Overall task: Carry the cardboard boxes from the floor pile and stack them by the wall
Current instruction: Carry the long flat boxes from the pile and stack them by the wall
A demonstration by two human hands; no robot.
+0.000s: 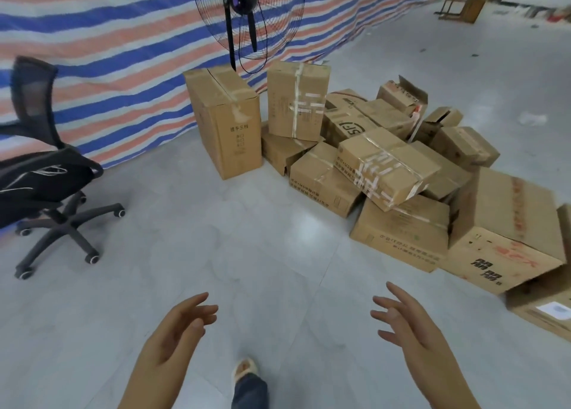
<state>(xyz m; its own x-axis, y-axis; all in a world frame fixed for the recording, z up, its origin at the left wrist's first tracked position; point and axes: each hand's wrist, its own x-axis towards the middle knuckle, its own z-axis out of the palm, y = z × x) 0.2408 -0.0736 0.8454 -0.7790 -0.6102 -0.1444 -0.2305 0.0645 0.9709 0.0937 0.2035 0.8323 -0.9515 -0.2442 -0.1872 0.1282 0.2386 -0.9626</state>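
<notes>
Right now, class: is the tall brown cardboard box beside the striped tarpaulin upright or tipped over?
Upright. The tall brown cardboard box stands on its small end on the grey floor, taped top flaps facing up.

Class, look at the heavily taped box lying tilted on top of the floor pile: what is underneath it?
The taped box rests across two printed cartons, one at its left and a flat one in front. More boxes sit behind. Whatever lies directly beneath its middle is hidden.

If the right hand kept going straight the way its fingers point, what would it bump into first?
The right hand points up and left over bare floor. First in that line is probably the low box at the pile's near left edge, though depth is unclear.
</notes>
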